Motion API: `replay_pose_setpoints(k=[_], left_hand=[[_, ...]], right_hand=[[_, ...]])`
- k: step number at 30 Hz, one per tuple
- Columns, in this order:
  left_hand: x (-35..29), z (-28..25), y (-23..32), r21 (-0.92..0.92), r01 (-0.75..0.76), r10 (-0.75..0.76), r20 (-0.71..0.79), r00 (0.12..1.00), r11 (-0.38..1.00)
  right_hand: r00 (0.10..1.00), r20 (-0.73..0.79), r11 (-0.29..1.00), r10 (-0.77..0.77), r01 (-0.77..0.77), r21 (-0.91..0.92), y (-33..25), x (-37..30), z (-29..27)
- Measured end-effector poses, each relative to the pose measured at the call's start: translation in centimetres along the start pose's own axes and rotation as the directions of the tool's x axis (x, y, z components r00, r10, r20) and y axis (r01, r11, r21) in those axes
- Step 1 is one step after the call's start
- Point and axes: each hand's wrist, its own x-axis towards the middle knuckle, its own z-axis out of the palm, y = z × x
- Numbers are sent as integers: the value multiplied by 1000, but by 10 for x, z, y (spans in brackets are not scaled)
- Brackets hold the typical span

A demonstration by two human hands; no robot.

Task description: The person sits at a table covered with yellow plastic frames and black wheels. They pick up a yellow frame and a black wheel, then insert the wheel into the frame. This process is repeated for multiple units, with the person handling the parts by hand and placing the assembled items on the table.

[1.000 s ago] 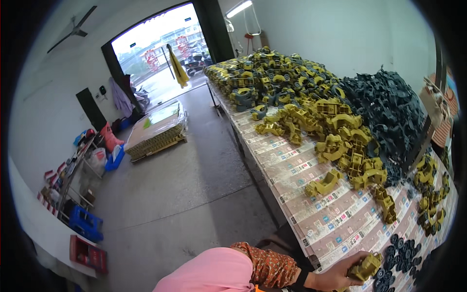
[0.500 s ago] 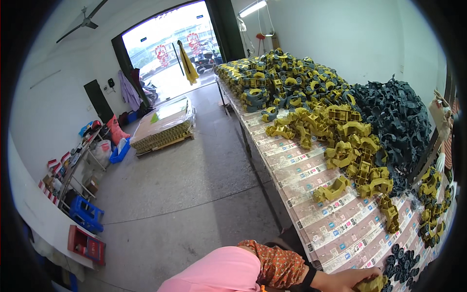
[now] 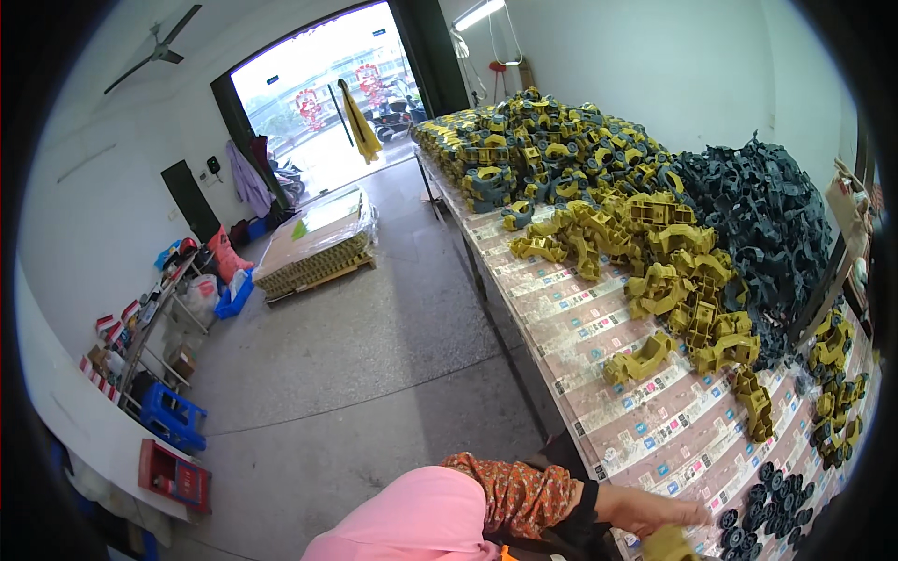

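Note:
My left hand (image 3: 645, 510) reaches in from the lower edge over the table's near edge, below a floral sleeve and a dark wristband. It is closed on a yellow plastic toy car body (image 3: 669, 543), which is blurred and partly cut off by the lower edge. The fingertips point right, toward a loose cluster of small black toy wheels (image 3: 769, 505) on the table. My right hand is out of the picture.
The long table (image 3: 617, 421) carries a heap of yellow car bodies (image 3: 697, 309), a pile of dark grey plastic parts (image 3: 758, 215) and many assembled yellow-grey cars (image 3: 561, 140). A wrapped pallet stack (image 3: 313, 243), a blue stool (image 3: 170, 416) and a red box (image 3: 176, 475) stand on the floor.
My left hand and the yellow car body have moved left, away from the black wheels, so more of the wheels shows. The view has shifted slightly.

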Motion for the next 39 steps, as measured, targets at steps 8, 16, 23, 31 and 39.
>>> replay_pose_setpoints(k=[8,16,23,31,39], left_hand=[[28,19,-14,178,-178,231,-343,911,968],[2,6,-17,-112,-227,134,-537,833,967],[5,22,-5,-45,-176,133,-484,865,983],[5,30,-5,-42,-131,95,-478,873,990],[12,33,-15,-39,-120,90,-446,891,992]], right_hand=[[959,-254,880,124,12,476,40,-15,24],[850,-433,857,-299,40,-514,12,-2,-29],[644,-642,649,-416,-284,-706,63,20,-162],[765,-565,537,-310,-350,-768,65,47,-160],[823,-543,936,-168,-39,-349,29,15,-79]])
